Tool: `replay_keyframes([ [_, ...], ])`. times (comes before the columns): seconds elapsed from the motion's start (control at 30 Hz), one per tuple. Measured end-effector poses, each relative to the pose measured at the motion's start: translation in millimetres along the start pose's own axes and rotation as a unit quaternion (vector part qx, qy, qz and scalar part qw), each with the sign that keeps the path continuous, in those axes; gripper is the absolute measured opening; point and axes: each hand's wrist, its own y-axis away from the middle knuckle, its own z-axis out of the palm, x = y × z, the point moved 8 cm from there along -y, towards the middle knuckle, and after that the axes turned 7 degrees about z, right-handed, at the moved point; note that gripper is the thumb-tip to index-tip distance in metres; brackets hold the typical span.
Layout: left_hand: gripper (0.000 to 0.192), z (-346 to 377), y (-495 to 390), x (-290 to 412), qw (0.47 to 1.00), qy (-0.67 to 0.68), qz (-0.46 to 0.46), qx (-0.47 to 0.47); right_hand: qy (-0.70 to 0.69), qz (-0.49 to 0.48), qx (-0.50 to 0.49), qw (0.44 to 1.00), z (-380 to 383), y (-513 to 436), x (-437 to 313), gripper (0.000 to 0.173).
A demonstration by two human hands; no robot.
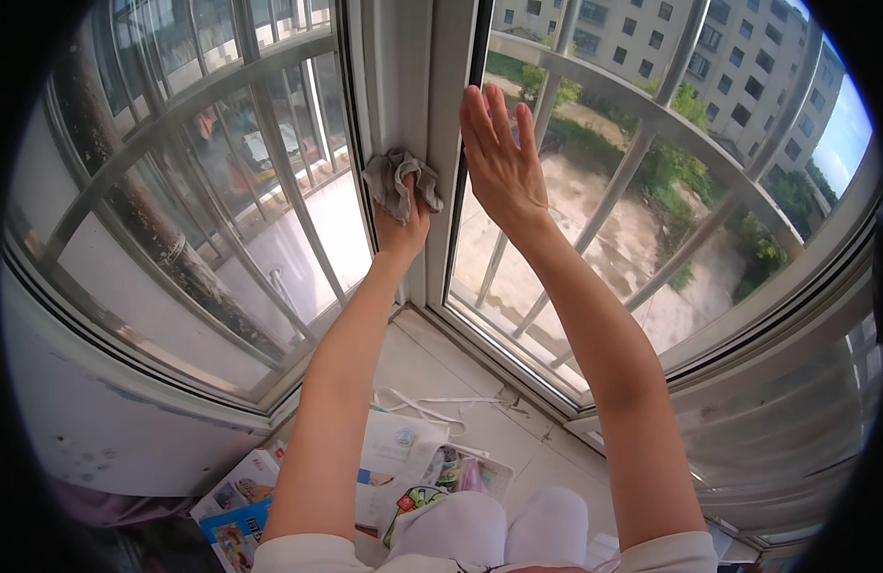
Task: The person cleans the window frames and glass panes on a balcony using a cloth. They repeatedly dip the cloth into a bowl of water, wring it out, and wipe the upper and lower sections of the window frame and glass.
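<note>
A crumpled grey cloth (392,188) is bunched in my left hand (404,235), pressed to the pale window frame post (402,93) where two windows meet in a corner. Part of the fingers is hidden in its folds. My right hand (507,168) is raised with its palm towards the right window pane (606,179), fingers up and partly apart, near the pane's left edge. It holds nothing. The left window pane (219,172) stands beside my left forearm, with metal bars behind its glass.
Below my arms is a pale tiled surface (430,358) with a white strap (427,408) lying on it. A clear plastic container (502,476) of small items, a white bag (398,440) and a printed box (244,487) are near my knees (455,526). Metal bars (620,190) cross outside the right pane.
</note>
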Motion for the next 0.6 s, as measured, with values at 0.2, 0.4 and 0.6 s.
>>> replay_keyframes([
  [0.2, 0.06, 30.5, 81.1, 11.8, 0.995, 0.014, -0.067, -0.077, 0.036, 0.003, 0.003, 0.999, 7.3, 4.5, -2.8, 0.052],
  [0.4, 0.063, 62.8, 163.0, 6.9, 0.977, 0.025, -0.099, -0.188, 0.06, 0.012, -0.005, 0.998, 11.4, 8.0, -9.1, 0.059],
  [0.6, 0.081, 102.6, 264.0, 12.8, 0.801, 0.181, -0.359, -0.443, 0.017, -0.02, -0.024, 0.999, 24.8, 42.6, -26.9, 0.068],
])
